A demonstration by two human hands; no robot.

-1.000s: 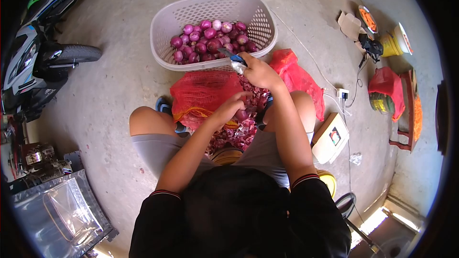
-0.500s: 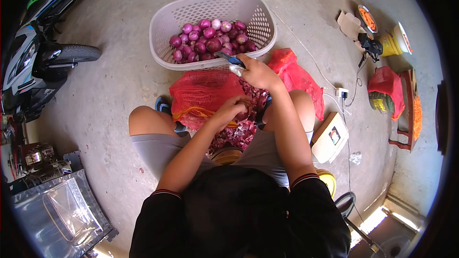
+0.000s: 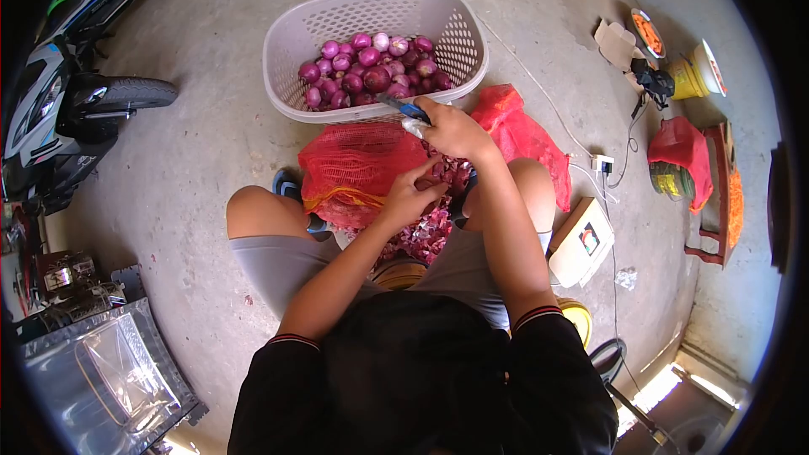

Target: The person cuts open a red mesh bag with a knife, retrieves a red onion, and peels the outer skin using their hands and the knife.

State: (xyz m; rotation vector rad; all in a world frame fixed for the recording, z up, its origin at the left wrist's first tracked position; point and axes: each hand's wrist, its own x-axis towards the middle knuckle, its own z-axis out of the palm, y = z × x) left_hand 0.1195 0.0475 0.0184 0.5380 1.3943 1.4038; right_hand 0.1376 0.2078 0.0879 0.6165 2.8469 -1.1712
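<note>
My right hand [image 3: 457, 130] is closed round the blue handle of a knife [image 3: 409, 109], its blade pointing left over the basket's near rim. Something whitish [image 3: 415, 126] shows just under those fingers. Lower and to the left, my left hand [image 3: 409, 200] has its fingers curled round a red onion [image 3: 429, 186], which is partly hidden. Onion skins [image 3: 428, 236] are heaped between my legs below it. A red mesh bag [image 3: 362, 164] lies to the left of this hand. Beyond both hands stands a grey plastic basket [image 3: 291, 106] with many red onions [image 3: 376, 78] inside.
A second red mesh bag [image 3: 524, 139] lies right of my right hand. Further right are a white box [image 3: 582, 242], a power socket [image 3: 602, 163] with cords and a yellow bucket [image 3: 691, 76]. A motorcycle [image 3: 76, 118] stands at the left.
My left hand has turned and risen slightly, its fingers now more spread around the onion. My right hand with the knife has shifted slightly left.
</note>
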